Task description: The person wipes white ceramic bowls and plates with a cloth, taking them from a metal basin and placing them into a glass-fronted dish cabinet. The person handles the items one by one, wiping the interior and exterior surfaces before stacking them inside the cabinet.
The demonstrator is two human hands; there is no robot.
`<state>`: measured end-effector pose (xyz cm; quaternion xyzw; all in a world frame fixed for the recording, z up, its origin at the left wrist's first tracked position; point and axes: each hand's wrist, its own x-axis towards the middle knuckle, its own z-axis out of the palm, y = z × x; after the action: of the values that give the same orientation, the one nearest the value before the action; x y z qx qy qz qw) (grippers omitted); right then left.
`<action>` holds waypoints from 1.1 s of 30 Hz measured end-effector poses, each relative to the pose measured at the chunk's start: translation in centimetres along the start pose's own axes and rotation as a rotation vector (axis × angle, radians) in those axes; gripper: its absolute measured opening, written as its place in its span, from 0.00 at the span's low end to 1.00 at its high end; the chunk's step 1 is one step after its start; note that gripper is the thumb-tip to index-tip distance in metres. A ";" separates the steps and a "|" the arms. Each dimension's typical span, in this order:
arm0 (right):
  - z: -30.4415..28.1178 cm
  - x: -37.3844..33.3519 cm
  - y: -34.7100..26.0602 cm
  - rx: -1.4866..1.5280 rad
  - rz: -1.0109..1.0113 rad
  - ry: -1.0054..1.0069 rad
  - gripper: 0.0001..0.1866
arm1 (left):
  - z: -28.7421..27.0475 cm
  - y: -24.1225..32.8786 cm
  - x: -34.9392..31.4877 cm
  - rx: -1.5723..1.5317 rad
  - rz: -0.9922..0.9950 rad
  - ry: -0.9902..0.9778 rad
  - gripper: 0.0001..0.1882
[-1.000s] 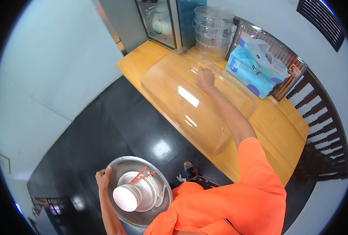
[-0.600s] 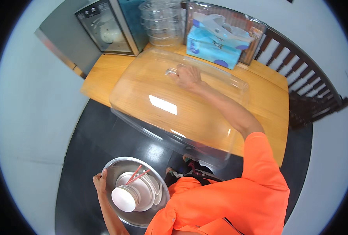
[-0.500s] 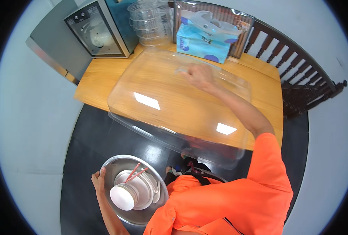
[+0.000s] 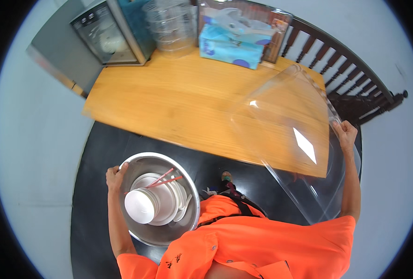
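My left hand (image 4: pixel 116 176) grips the rim of a large metal basin (image 4: pixel 143 234) at my left side. Inside the basin lie stacked white bowls (image 4: pixel 140 206), white plates (image 4: pixel 170 211), white spoons (image 4: pixel 183 209) and red chopsticks (image 4: pixel 165 180). Out to the right, my right hand (image 4: pixel 346 133) is closed on a clear plastic cover (image 4: pixel 281 121). The cover is tilted, spanning the table's right part and hanging past its front edge. What exactly the fingers hold on it is blurred, likely its handle or edge.
The wooden table (image 4: pixel 169 102) stands ahead. Along its back are a glass-fronted cabinet (image 4: pixel 111 39), clear stacked racks (image 4: pixel 171 28) and a blue tissue pack (image 4: pixel 234 44) under a plastic bag. A dark wooden chair (image 4: pixel 346 56) stands at the right, above a dark floor (image 4: pixel 104 149).
My right hand has swung the clear cover from over the middle of the table to the right and tipped it. My left hand still holds the basin.
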<state>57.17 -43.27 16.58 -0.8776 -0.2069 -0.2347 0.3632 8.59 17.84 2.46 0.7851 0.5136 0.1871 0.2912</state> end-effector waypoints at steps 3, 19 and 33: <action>-2.4 -1.4 -0.5 -0.100 0.066 0.123 0.25 | -0.9 1.8 -0.5 -0.077 0.042 -0.010 0.32; 4.4 2.4 5.2 -0.381 0.281 0.290 0.22 | -2.8 7.6 -3.7 -0.091 0.150 0.013 0.32; 4.0 1.8 4.7 -0.208 0.280 0.128 0.20 | -3.4 9.9 -2.9 -0.048 0.145 -0.018 0.31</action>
<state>62.21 -43.03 12.51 -0.9139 -0.0339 -0.2575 0.3120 12.32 13.04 11.49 0.8146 0.4482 0.2128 0.3005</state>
